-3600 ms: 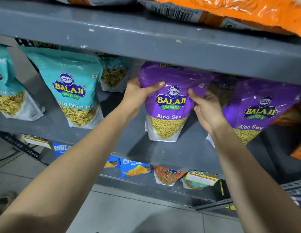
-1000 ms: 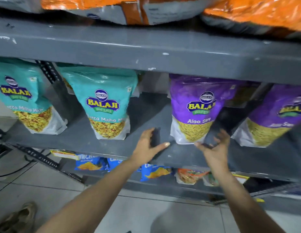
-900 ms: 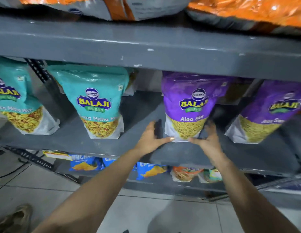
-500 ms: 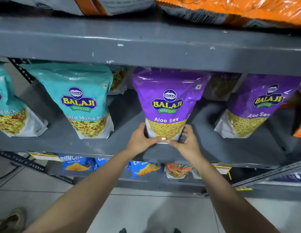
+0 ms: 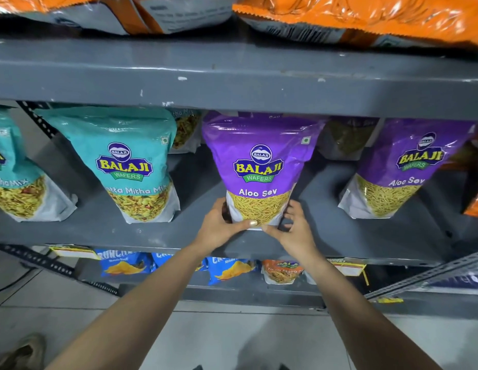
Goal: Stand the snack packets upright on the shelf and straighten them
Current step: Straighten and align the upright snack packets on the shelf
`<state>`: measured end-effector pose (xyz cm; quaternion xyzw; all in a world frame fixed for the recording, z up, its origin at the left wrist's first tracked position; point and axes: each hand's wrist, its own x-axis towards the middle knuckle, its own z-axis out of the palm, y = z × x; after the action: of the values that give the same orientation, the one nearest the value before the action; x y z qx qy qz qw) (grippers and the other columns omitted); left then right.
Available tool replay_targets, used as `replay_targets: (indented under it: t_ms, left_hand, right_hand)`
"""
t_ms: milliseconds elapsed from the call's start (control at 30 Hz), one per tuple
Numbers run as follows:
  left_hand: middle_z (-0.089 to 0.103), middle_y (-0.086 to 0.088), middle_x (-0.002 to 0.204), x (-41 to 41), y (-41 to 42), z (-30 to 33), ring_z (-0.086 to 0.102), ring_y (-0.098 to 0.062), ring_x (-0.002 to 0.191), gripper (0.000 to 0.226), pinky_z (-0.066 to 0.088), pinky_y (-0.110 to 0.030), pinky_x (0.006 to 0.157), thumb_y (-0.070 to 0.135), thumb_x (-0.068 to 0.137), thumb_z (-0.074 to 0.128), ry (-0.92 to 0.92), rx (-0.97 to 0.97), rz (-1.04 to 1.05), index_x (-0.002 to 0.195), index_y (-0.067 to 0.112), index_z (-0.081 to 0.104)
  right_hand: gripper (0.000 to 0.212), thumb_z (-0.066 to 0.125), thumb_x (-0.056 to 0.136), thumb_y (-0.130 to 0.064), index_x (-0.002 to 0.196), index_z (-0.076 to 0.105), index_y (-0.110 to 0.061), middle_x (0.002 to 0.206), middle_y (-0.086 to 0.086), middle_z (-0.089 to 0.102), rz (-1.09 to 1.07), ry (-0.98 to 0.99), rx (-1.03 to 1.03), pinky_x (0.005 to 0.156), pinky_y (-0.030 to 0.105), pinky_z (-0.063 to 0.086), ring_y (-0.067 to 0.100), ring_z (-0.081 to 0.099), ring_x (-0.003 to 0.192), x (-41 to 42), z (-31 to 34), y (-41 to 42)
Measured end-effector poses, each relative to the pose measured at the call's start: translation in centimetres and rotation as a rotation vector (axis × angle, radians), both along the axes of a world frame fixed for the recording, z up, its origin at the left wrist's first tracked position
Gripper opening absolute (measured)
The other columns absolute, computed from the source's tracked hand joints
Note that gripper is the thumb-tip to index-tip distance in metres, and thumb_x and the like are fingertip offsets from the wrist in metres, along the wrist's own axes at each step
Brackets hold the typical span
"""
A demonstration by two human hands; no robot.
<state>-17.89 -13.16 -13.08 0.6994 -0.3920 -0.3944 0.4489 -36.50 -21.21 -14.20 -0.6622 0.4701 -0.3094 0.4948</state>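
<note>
A purple Aloo Sev packet (image 5: 260, 169) stands upright in the middle of the grey shelf (image 5: 179, 233). My left hand (image 5: 219, 228) grips its bottom left corner, thumb across the front. My right hand (image 5: 294, 231) holds its bottom right corner. A second purple Aloo Sev packet (image 5: 400, 169) stands to the right, leaning slightly. A teal Khatta Mitha Mix packet (image 5: 128, 164) stands to the left, and another teal packet (image 5: 11, 177) is cut off at the left edge. More packets sit behind, partly hidden.
The upper shelf's front rail (image 5: 232, 78) hangs low over the packet tops, with orange bags (image 5: 366, 14) lying above. An orange packet (image 5: 476, 204) shows at the far right. Blue chip packets (image 5: 230, 268) fill the shelf below. Tiled floor lies underneath.
My hands dropped from the packet's sides, hung free below the shelf, then closed on its bottom corners. The packet now stands straighter, facing front.
</note>
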Motion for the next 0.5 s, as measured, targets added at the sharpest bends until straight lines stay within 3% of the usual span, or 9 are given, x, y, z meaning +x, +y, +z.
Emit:
replay_targets:
  t_ms: [67, 133, 233, 333, 433, 500]
  left_hand:
    - [0.058, 0.005, 0.128, -0.1, 0.6, -0.3, 0.059, -0.01, 0.114, 0.095, 0.049, -0.024, 0.09, 0.037, 0.058, 0.092, 0.025, -0.041, 0.097, 0.135, 0.016, 0.041]
    - [0.058, 0.002, 0.114, -0.4, 1.6, -0.5, 0.059, -0.011, 0.101, 0.082, 0.048, -0.022, 0.083, 0.03, 0.057, 0.093, 0.021, -0.081, 0.23, 0.122, 0.013, 0.047]
    - [0.05, 0.0, 0.071, -1.8, 3.3, -0.6, 0.045, -0.011, 0.063, 0.044, 0.042, -0.021, 0.061, 0.025, 0.067, 0.088, -0.022, -0.135, 0.295, 0.082, 0.009, 0.049]
    - [0.046, 0.001, 0.058, -5.0, 3.5, -0.4, 0.04, -0.01, 0.056, 0.037, 0.037, -0.022, 0.056, 0.019, 0.078, 0.08, -0.007, -0.176, 0.184, 0.063, 0.008, 0.049]
    - [0.056, 0.008, 0.061, -10.1, 1.6, -0.3, 0.048, -0.002, 0.057, 0.022, 0.042, -0.018, 0.06, 0.017, 0.082, 0.077, -0.027, -0.155, -0.025, 0.067, 0.016, 0.061]
    - [0.061, 0.006, 0.073, -13.7, -0.5, -0.7, 0.056, 0.002, 0.065, 0.011, 0.048, -0.017, 0.067, 0.017, 0.08, 0.074, 0.016, -0.153, -0.142, 0.085, 0.022, 0.066]
  right_hand:
    - [0.094, 0.088, 0.065, -0.018, 0.142, 0.034, -0.022, 0.125, 0.0, 0.057, -0.009, -0.027, 0.025, 0.084, 0.021, 0.048, 0.015, 0.056, 0.114, -0.5, -0.2, -0.1]
    - [0.093, 0.086, 0.068, -0.01, 0.144, 0.033, -0.02, 0.124, 0.003, 0.053, -0.051, -0.089, 0.049, 0.083, 0.017, 0.048, 0.014, 0.053, 0.116, -1.8, -0.1, -0.1]
    - [0.068, 0.082, 0.073, -0.004, 0.132, 0.051, -0.016, 0.119, 0.005, 0.057, -0.158, -0.129, 0.024, 0.084, 0.013, 0.049, 0.015, 0.056, 0.113, -5.5, -0.5, -0.2]
    - [0.05, 0.08, 0.072, 0.003, 0.115, 0.061, -0.012, 0.108, 0.009, 0.062, -0.326, -0.161, -0.055, 0.082, 0.009, 0.049, 0.018, 0.06, 0.101, -10.4, -1.0, -1.2]
    - [0.047, 0.08, 0.068, 0.01, 0.095, 0.058, -0.021, 0.085, 0.005, 0.058, -0.518, -0.214, -0.111, 0.077, 0.01, 0.05, 0.003, 0.058, 0.076, -15.4, -0.6, -3.5]
    - [0.044, 0.083, 0.066, 0.007, 0.091, 0.052, -0.015, 0.08, 0.004, 0.051, -0.575, -0.243, -0.094, 0.078, 0.021, 0.048, 0.006, 0.053, 0.069, -17.9, -0.1, -5.2]
